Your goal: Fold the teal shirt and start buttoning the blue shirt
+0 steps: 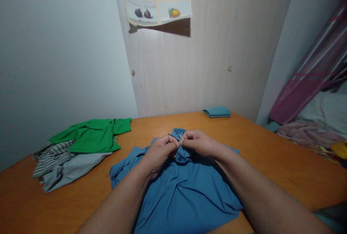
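Observation:
A blue collared shirt (184, 194) lies spread on the orange wooden table (271, 154) right in front of me. My left hand (159, 152) and my right hand (196, 143) meet at the shirt's collar and button placket (180, 154). Both hands have the fingers curled and pinched onto the fabric there, knuckles up, thumbs almost touching. What exactly lies between the fingertips is hidden.
A heap of clothes lies at the table's left: a green shirt (92, 136) on top of a striped garment (51, 156) and a grey one (73, 169). A folded teal cloth (217, 111) sits by the back wall. Bedding (311, 132) is at the right.

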{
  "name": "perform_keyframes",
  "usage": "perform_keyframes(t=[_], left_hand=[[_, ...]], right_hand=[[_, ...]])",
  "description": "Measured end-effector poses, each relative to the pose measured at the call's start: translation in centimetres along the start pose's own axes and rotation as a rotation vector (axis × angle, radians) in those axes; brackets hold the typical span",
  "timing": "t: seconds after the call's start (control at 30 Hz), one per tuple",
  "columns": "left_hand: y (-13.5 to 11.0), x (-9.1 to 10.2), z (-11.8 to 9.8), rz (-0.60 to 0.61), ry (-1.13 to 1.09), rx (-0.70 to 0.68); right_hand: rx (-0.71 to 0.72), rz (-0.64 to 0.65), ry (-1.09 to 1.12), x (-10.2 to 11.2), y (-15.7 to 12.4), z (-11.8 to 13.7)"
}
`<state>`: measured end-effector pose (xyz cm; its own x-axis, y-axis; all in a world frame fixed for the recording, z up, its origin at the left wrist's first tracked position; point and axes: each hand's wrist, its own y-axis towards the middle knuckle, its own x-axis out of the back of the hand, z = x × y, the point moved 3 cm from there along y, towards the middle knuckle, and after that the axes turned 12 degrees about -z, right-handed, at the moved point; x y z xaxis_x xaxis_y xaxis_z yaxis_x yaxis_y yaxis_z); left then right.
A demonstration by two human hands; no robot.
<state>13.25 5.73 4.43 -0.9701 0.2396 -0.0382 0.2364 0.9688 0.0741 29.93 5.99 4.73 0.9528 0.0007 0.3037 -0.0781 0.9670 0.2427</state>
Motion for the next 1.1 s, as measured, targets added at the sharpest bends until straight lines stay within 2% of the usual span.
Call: perform_keyframes(t=[0.23, 0.5, 0.67, 0.83, 1.0, 1.1], left_hand=[[-0.23, -0.15, -0.28, -0.047, 0.091, -0.037], [-0.23, -0.22, 0.00, -0.063, 0.097, -0.044], [-0.08, -0.15, 0.45, -0.077, 0.002, 0.045], [-0.07, 0.01, 0.60, -0.024, -0.136, 0.169], [-0.25, 0.06, 0.36, -0.010, -0.174, 0.186], [-0.28, -0.03, 0.50, -0.042, -0.159, 0.169]], right_hand=[[-0.041, 0.042, 0.020, -0.11, 0.04, -0.32], [-0.053, 0.075, -0.005, 0.05, -0.09, -0.28], [-0.040, 0.067, 0.005, -0.14, -0.06, -0.36], [-0.017, 0.028, 0.030, -0.30, -0.10, -0.09], [-0.039, 0.024, 0.080, -0.41, -0.16, -0.07], [-0.032, 0.014, 0.085, -0.48, -0.18, -0.10]])
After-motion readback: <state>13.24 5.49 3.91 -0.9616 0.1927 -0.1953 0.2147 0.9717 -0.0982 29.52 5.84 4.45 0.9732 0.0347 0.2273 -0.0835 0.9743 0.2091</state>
